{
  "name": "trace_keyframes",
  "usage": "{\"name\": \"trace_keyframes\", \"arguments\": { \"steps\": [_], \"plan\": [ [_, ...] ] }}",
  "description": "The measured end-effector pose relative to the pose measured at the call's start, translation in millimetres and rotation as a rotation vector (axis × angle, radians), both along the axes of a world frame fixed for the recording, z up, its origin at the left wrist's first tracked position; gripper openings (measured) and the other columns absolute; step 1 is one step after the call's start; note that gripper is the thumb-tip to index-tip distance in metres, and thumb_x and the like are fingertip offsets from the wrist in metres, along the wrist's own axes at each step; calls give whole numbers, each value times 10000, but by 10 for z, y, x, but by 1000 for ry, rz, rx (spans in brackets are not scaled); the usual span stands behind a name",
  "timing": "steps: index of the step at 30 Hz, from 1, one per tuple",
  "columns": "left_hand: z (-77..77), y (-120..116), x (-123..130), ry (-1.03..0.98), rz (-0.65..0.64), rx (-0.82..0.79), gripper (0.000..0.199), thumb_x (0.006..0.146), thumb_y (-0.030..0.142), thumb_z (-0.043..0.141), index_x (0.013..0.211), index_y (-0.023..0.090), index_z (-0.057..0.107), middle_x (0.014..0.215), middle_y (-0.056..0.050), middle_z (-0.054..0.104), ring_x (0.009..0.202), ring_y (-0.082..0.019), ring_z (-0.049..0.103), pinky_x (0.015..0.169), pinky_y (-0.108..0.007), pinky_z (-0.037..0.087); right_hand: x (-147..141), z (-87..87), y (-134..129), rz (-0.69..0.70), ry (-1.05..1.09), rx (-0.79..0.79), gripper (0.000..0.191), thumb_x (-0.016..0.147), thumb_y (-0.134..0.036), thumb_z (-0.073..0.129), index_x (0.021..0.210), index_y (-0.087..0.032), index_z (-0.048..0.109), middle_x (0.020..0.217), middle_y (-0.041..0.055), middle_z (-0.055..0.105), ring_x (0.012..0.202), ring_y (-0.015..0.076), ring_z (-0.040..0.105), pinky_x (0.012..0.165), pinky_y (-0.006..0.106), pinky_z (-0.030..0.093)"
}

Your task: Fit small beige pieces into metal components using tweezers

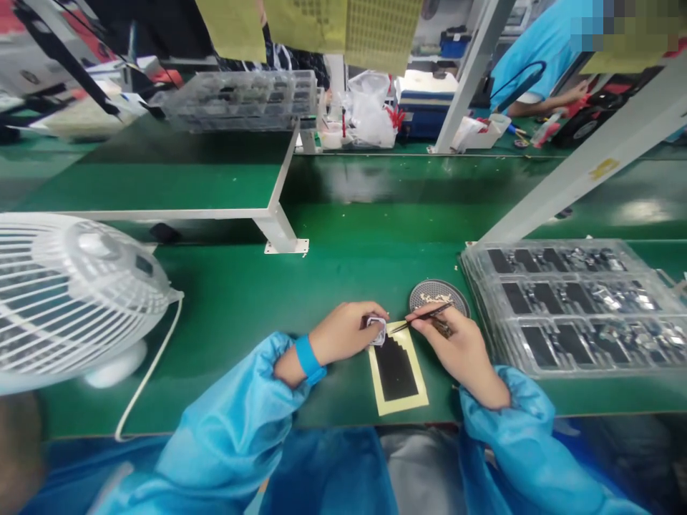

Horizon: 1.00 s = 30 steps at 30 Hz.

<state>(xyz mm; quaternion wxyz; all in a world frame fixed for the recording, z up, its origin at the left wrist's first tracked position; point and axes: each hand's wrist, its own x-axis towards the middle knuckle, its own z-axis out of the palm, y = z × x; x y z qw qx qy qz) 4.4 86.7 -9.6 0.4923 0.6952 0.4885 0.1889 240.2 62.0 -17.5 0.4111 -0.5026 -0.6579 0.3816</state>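
Observation:
My left hand [346,330] pinches a small white square part [377,331] over the top left corner of a pale yellow sheet [420,390]. Black pieces [396,368] with a stepped upper edge cover the middle of that sheet. Dark tweezers [424,316] are held in my right hand [454,345], their tips pointing left, close to the sheet's top edge and the white part. Just behind my right hand lies a round grey dish [439,292] with small pale bits in it. Whether the tweezer tips hold anything is too small to tell.
A white fan [80,293] and its cord stand at the left. Stacked clear trays [580,307] of parts lie right. A raised green shelf [177,175] is at back left, a slanted white post [563,164] at right. Another person's arm [547,104] shows far back.

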Motion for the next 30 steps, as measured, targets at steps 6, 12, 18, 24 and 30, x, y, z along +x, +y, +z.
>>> {"name": "trace_keyframes", "arguments": {
  "steps": [6,12,18,24,30],
  "plan": [
    [69,-1,16,131,-8,78,249,895,294,554,1067,266,731,857,23,742,680,-118,635,590,-211,418,-48,27,0,7,-7,-6,181,934,-368,697,1013,-205,702,948,47,740,832,191,688,770,322,537],
    [74,-7,24,153,-18,96,262,900,301,552,1085,272,734,827,19,729,665,-123,612,574,-226,388,-54,22,6,6,-1,-10,196,934,-376,696,1010,-195,701,951,59,739,854,204,695,787,337,553],
    [29,-2,22,107,-20,93,265,892,289,558,1089,260,735,940,4,749,713,-133,633,603,-226,431,-53,33,7,3,5,-9,170,936,-364,696,982,-200,702,930,47,736,852,201,700,781,330,559],
    [-35,12,11,42,-2,39,259,885,300,569,1076,253,737,912,-3,748,681,-127,639,592,-213,463,-37,86,-36,-57,87,65,102,935,-310,700,943,-208,693,924,49,734,881,209,701,811,348,566],
    [-85,20,32,-172,67,-132,280,862,290,590,1093,186,709,926,-50,750,697,-152,689,648,-253,556,-29,93,-83,-38,183,289,100,904,-156,713,955,-237,686,932,46,744,935,235,707,883,442,570]
  ]
}}
